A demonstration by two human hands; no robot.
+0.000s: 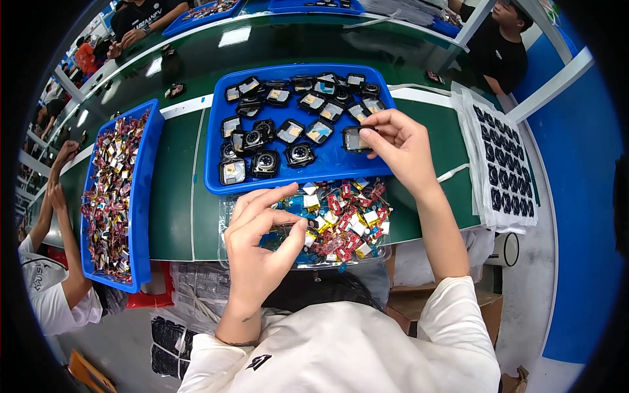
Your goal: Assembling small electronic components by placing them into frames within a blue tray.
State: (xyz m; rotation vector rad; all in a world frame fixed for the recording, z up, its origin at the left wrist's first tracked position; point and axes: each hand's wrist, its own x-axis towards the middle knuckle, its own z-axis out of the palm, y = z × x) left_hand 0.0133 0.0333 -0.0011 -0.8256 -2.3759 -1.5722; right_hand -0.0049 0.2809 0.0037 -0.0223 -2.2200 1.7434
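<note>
My right hand (403,147) pinches a black square smartwatch case (354,139) between thumb and fingers, over the right part of a blue tray (213,141). Several similar watch cases lie in that tray, some showing their inner side, others a round sensor back such as this case (265,162). My left hand (259,232) hovers over a clear plastic tray (224,245) of small parts (341,219) in red, yellow and white. Its thumb and a finger come together near a small dark bit that I cannot make out.
Left stands a long blue tray (154,141) heaped with small wired parts. Right, a sheet of black watch parts (504,160) lies on white wrapping. A green conveyor (314,42) crosses behind, with a person (147,16) beyond it. Another person's arms (59,190) reach in from the left.
</note>
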